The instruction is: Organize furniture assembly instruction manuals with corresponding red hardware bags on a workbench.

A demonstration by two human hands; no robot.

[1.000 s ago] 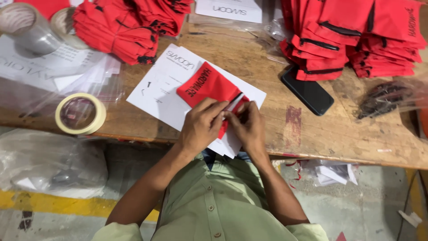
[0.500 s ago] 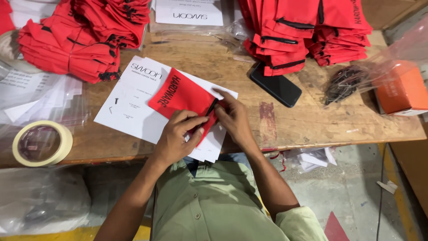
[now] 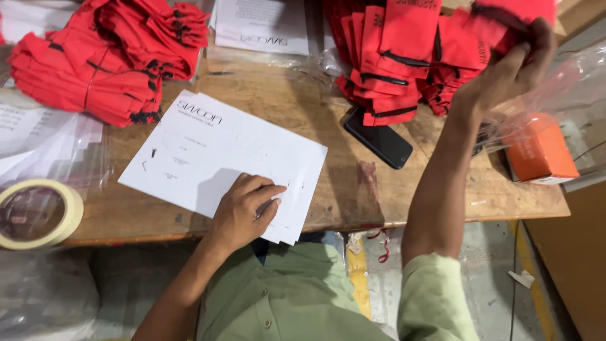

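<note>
Worn wooden desk (image 3: 303, 107), concrete floor below with paper scraps. Left hand (image 3: 243, 211) lies flat, fingers loosely spread, palm down on a stack of white printed sheets (image 3: 208, 148) at the near desk edge; it grips nothing, just presses on the paper. Right hand (image 3: 505, 69) is raised, arm stretched up and away to the far right, fingers closed around a red fabric pouch (image 3: 511, 16), blurred, so grip detail is hard to read. Directly beside and under that hand: pile of folded red pouches with black drawstrings (image 3: 394, 57). Just past it on the right, clear plastic bag (image 3: 562, 88) draped over an orange box (image 3: 540, 151). Between the two hands: black phone (image 3: 377, 137), face down on the desk, touching the pile's edge. Far beyond the left hand: second heap of red pouches (image 3: 107, 63) and another white printed sheet (image 3: 262, 25). Left of the left hand: clear plastic sleeves (image 3: 44, 142), and a roll of tape (image 3: 38, 213) at the desk edge. Person wears a light green shirt.
</note>
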